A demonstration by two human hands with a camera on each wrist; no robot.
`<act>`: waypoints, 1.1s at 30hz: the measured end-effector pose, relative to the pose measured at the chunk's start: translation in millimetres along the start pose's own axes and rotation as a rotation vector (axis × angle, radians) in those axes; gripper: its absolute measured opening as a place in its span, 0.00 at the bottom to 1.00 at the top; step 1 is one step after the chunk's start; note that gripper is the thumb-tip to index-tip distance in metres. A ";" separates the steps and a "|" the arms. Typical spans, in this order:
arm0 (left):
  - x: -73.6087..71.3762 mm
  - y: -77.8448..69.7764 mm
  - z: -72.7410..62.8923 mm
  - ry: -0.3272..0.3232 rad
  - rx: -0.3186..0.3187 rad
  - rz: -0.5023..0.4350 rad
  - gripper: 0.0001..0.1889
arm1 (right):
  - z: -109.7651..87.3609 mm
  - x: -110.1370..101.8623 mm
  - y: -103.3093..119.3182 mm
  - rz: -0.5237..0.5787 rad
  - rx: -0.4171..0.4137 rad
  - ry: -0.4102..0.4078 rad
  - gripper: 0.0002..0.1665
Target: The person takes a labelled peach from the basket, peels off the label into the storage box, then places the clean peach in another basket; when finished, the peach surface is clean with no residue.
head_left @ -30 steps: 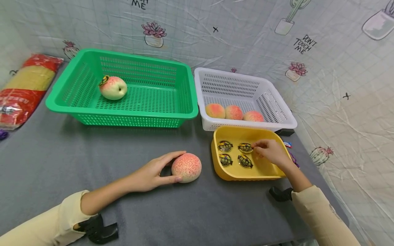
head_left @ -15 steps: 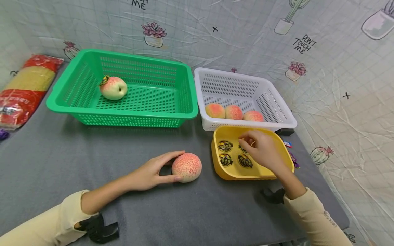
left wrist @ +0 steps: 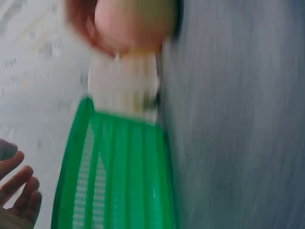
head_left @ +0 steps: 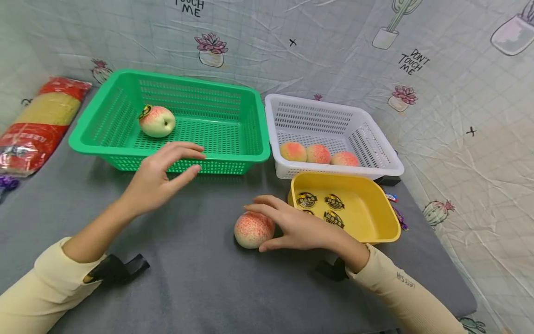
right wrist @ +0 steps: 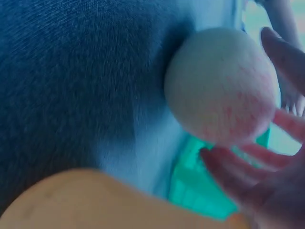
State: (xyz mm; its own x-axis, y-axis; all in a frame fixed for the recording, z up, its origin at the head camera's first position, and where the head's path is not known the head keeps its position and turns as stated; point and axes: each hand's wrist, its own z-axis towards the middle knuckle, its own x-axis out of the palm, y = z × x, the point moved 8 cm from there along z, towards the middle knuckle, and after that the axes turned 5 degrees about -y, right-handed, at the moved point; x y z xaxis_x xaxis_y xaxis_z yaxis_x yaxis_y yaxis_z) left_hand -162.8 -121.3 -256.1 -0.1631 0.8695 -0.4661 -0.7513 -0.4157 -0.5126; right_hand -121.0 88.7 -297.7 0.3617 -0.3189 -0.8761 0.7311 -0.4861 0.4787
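Note:
A red-speckled peach [head_left: 252,231] stands on the grey table. My right hand [head_left: 298,228] is beside and partly over it, fingers extended. In the right wrist view the fingers [right wrist: 248,167] and thumb lie around the peach [right wrist: 221,86]; firm contact is unclear. My left hand [head_left: 156,178] is raised before the green basket [head_left: 175,155], thumb and fingers apart, holding nothing. In the blurred left wrist view its fingers [left wrist: 21,191] are spread. Several round black-and-gold stickers [head_left: 335,202] lie in the yellow tray [head_left: 375,204]. Whether a sticker is on the right fingertips is unclear.
Inside the green basket sits a peach [head_left: 157,121] bearing a dark sticker. The white basket [head_left: 371,139] holds three peaches [head_left: 319,154]. A red-and-yellow packet [head_left: 46,120] lies at the far left. Behind everything hangs a printed cloth [head_left: 267,51].
My left hand has let go of the peach and moved up and left to the green basket. My right hand has travelled left from the yellow tray to the peach.

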 end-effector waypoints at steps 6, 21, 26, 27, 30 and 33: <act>-14.1 24.2 4.5 0.037 -0.123 0.176 0.12 | 11.6 15.6 -2.4 -0.027 0.024 0.067 0.46; -13.4 31.4 4.0 0.075 -0.144 0.222 0.11 | -3.2 -102.3 -1.9 -0.104 0.099 -0.348 0.44; -13.9 32.2 2.9 0.066 -0.132 0.229 0.11 | -13.0 -160.2 -61.2 -0.121 0.318 -0.479 0.44; -13.7 32.1 2.8 0.065 -0.130 0.228 0.11 | -15.9 -167.7 -76.8 -0.102 0.380 -0.491 0.44; -13.1 31.8 1.7 0.061 -0.125 0.221 0.11 | -25.5 -181.3 -122.1 -0.042 0.552 -0.516 0.46; -11.4 31.6 1.0 0.056 -0.117 0.218 0.11 | -34.1 -184.9 -160.5 -0.008 0.682 -0.530 0.48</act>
State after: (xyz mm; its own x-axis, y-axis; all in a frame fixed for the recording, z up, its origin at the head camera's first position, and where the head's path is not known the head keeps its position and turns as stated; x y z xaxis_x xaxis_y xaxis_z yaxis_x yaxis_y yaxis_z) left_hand -185.3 -144.1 -266.3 -0.2753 0.7410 -0.6125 -0.6222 -0.6230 -0.4740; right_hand -285.4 253.5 -214.6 -0.0837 -0.5684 -0.8185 0.1643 -0.8180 0.5513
